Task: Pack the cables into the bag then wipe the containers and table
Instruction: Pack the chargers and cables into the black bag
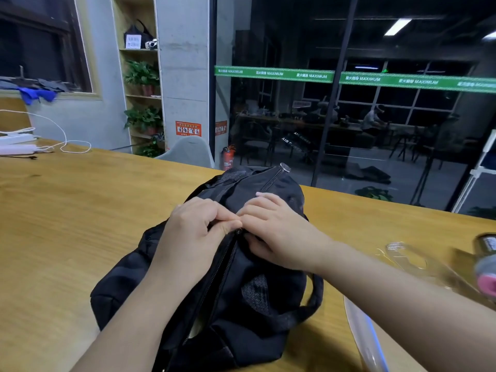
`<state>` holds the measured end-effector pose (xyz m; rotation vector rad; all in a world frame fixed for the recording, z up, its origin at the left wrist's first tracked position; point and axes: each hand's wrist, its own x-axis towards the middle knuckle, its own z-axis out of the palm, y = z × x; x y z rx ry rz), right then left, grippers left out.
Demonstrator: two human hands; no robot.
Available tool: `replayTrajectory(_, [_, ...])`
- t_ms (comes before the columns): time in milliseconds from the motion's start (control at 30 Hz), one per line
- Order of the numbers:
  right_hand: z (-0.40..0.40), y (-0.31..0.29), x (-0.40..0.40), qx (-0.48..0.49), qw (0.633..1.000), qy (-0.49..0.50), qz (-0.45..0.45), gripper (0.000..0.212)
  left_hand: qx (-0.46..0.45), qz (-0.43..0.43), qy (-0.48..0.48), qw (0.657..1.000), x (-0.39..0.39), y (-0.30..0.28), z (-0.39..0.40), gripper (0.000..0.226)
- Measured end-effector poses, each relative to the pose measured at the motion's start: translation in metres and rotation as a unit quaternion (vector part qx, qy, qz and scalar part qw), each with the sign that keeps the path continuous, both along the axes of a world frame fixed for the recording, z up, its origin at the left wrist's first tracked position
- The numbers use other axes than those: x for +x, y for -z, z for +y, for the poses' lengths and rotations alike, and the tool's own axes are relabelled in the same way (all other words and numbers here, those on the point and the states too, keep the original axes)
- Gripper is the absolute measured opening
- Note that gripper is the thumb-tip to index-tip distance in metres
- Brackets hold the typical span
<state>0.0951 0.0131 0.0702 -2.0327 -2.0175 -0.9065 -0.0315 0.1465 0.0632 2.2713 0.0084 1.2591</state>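
**Both hands at the zipper of the black bag**

At the far left of the wooden table (67,210) lie white power strips (16,145) with a thin white cable (64,140) looping off them toward the table's back edge. A short dark cord (28,157) lies just in front of them

In the middle of the table sits the black bag (241,277), lying on its side with its zipper (220,267) running from the near end up toward the hands. A strap with a round metal end (279,173) rises from the bag's far side. The left hand (193,232) rests on top of the bag with its fingers curled, thumb and forefinger pinching at the zipper's upper end; its grip is clenched on the zipper. The right hand (271,229) lies just beside it, touching it at the fingertips, with fingers bent and pressing into the bag fabric next to the zipper line; whether that grip actually holds the fabric or only presses on it cannot be told

To the right of the bag lies a clear plastic container (408,257), blurred. At the far right edge stands a dark bottle-like thing with a pink end (487,267), also blurred. Near the bottom right a clear lid or tray edge (362,336) pokes out beneath the right forearm
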Motion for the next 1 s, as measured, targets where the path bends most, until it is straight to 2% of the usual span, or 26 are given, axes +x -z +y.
replayTrajectory(133, [0.004, -0.003, 0.007, 0.005, 0.998, -0.021, -0.052, 0.024, 0.024, 0.0, 0.0, 1.0, -0.007, 0.003, 0.001, 0.01])
replayTrajectory(233, [0.008, -0.008, 0.014, -0.006, 0.998, 0.015, -0.052, 0.026, 0.021, -0.008, 0.015, 1.0, -0.021, 0.001, 0.004, 0.007])
replayTrajectory(300, [0.009, -0.01, 0.021, -0.01, 0.998, 0.058, -0.031, 0.028, 0.013, -0.008, 0.04, 0.999, -0.033, -0.004, 0.005, 0.003])
replayTrajectory(400, [0.007, -0.005, 0.031, -0.019, 0.995, 0.095, 0.021, 0.03, -0.044, -0.017, 0.068, 0.997, -0.053, -0.012, 0.008, 0.014])
replayTrajectory(467, [0.006, -0.001, 0.033, -0.015, 0.993, 0.105, 0.049, 0.032, -0.074, -0.024, 0.074, 0.994, -0.063, -0.015, 0.011, 0.011])
replayTrajectory(600, [0.008, 0.001, 0.029, 0.001, 0.99, 0.119, 0.078, 0.024, -0.098, -0.019, 0.081, 0.992, -0.073, -0.014, 0.009, 0.009])
replayTrajectory(700, [0.005, 0.0, 0.02, -0.022, 0.987, 0.135, 0.085, 0.027, -0.146, -0.005, 0.074, 0.987, -0.072, -0.012, 0.006, 0.011])
replayTrajectory(767, [0.0, 0.001, 0.015, -0.057, 0.976, 0.168, 0.123, 0.03, -0.158, 0.025, 0.057, 0.986, -0.069, -0.008, 0.004, 0.019])
replayTrajectory(867, [-0.011, 0.001, 0.001, -0.072, 0.948, 0.21, 0.229, 0.029, -0.089, 0.083, 0.006, 0.993, -0.063, 0.001, -0.004, 0.018])
replayTrajectory(1000, [-0.031, 0.005, -0.014, -0.102, 0.895, 0.251, 0.355, 0.033, 0.098, 0.105, -0.04, 0.989, -0.051, 0.009, -0.019, 0.004])
